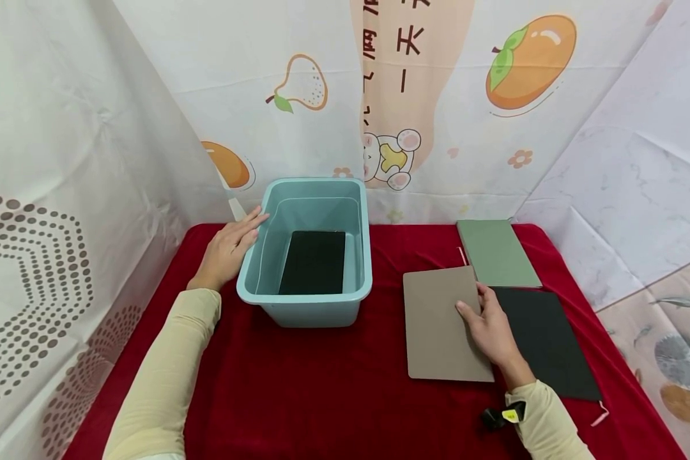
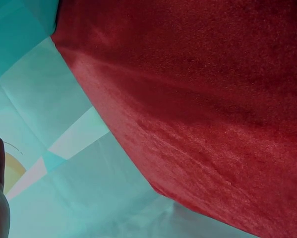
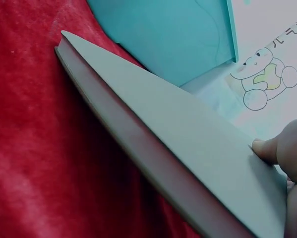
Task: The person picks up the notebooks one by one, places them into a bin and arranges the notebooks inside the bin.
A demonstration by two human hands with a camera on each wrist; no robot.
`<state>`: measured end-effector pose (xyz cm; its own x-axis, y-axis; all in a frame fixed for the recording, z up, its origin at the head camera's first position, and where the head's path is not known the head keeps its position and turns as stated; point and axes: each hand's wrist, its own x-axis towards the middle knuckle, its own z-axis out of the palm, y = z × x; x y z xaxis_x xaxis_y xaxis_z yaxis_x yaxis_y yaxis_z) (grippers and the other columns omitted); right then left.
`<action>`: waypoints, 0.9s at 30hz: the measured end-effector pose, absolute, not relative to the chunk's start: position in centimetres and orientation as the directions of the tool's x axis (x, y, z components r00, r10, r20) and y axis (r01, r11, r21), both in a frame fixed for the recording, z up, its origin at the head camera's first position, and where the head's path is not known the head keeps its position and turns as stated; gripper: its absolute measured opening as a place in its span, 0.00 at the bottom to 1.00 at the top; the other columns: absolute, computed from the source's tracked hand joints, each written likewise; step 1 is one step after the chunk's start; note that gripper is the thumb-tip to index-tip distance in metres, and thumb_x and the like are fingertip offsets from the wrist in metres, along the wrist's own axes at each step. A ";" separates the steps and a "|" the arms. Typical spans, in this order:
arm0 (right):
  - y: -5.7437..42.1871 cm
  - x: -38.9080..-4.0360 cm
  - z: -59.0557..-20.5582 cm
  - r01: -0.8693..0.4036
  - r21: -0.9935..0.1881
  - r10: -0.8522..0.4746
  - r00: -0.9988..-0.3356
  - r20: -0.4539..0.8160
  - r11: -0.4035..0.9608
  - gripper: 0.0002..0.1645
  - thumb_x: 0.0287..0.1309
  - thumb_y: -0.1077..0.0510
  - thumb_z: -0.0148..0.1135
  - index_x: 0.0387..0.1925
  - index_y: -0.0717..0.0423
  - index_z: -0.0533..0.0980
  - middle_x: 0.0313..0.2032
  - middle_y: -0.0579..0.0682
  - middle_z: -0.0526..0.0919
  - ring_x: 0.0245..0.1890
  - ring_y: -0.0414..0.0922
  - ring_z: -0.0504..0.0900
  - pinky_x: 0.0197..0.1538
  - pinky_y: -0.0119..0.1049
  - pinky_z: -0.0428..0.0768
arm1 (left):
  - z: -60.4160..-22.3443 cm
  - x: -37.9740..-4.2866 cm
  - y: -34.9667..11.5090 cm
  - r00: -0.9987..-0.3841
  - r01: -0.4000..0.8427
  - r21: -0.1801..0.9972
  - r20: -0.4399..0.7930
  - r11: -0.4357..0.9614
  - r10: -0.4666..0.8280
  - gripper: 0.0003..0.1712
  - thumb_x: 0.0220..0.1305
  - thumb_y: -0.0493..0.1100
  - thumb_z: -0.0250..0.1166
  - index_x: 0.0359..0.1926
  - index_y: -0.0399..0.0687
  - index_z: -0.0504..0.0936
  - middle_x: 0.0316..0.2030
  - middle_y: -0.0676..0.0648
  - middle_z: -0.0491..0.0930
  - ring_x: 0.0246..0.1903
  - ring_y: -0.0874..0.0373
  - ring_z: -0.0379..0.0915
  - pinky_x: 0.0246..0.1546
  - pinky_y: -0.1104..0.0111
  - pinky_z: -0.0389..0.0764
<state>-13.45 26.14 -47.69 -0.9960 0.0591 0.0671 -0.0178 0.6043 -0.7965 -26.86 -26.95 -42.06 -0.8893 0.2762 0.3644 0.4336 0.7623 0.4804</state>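
Left hand (image 1: 227, 249): I read its grip as released, the fingers stretched out and resting on the left rim of the blue tub (image 1: 305, 298).
Right hand (image 1: 491, 329): I have its grip grasping the taupe notebook (image 1: 437, 332) by the right edge, thumb on the upper cover.
Taupe notebook: right of the tub and near it; my right wrist view shows it tilted, page edges visible. I cannot tell whether any corner touches the cloth.
Blue tub: upright toward the far side of the surface (image 1: 322, 396), with a flat black book (image 1: 313, 263) lying in its bottom.
Green notebook (image 1: 497, 252): lying at the far right, beyond the right hand.
Black notebook (image 1: 543, 345): lying right of the taupe one, just nearer than the green; a pink ribbon (image 1: 600, 415) trails from its near corner.
Cover: I see red cloth over the whole top.
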 end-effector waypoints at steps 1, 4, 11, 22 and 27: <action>26.2 -13.5 -47.6 -0.014 -0.798 0.067 -0.995 0.067 0.603 0.38 0.75 0.55 0.56 0.75 0.68 0.53 0.60 0.72 0.78 0.45 0.45 0.83 0.43 0.26 0.77 | -42.1 -26.9 -27.0 -0.888 0.435 0.479 0.366 0.762 0.278 0.26 0.80 0.59 0.44 0.75 0.79 0.64 0.78 0.65 0.56 0.69 0.46 0.67 0.68 0.39 0.66; 26.3 -13.8 -47.4 0.001 -0.808 0.086 -0.994 0.061 0.589 0.39 0.75 0.53 0.57 0.75 0.67 0.54 0.58 0.70 0.80 0.39 0.30 0.79 0.41 0.26 0.77 | -42.1 -26.8 -26.9 -0.888 0.436 0.478 0.365 0.762 0.279 0.26 0.80 0.59 0.44 0.75 0.78 0.64 0.78 0.65 0.57 0.69 0.46 0.67 0.69 0.39 0.66; 26.4 -14.2 -46.7 0.015 -0.823 0.124 -0.990 0.067 0.568 0.40 0.74 0.53 0.58 0.75 0.67 0.54 0.54 0.71 0.82 0.34 0.20 0.76 0.38 0.25 0.78 | -42.1 -26.8 -26.8 -0.892 0.427 0.481 0.362 0.766 0.269 0.26 0.80 0.59 0.44 0.75 0.78 0.64 0.78 0.65 0.57 0.70 0.46 0.66 0.70 0.39 0.66; 26.5 -15.2 -45.7 0.012 -0.849 0.138 -0.988 0.072 0.528 0.41 0.74 0.52 0.58 0.76 0.66 0.53 0.55 0.73 0.81 0.33 0.21 0.77 0.36 0.24 0.79 | -42.1 -26.9 -26.8 -0.888 0.434 0.479 0.372 0.763 0.272 0.26 0.80 0.58 0.44 0.75 0.77 0.65 0.78 0.65 0.57 0.70 0.46 0.67 0.69 0.39 0.66; 26.4 -15.8 -44.8 -0.009 -0.872 0.132 -0.988 0.084 0.490 0.41 0.74 0.53 0.58 0.76 0.67 0.53 0.54 0.75 0.80 0.32 0.22 0.79 0.34 0.25 0.80 | -42.1 -26.8 -26.8 -0.888 0.433 0.479 0.374 0.763 0.269 0.26 0.80 0.58 0.44 0.75 0.77 0.65 0.78 0.64 0.57 0.70 0.46 0.67 0.69 0.39 0.66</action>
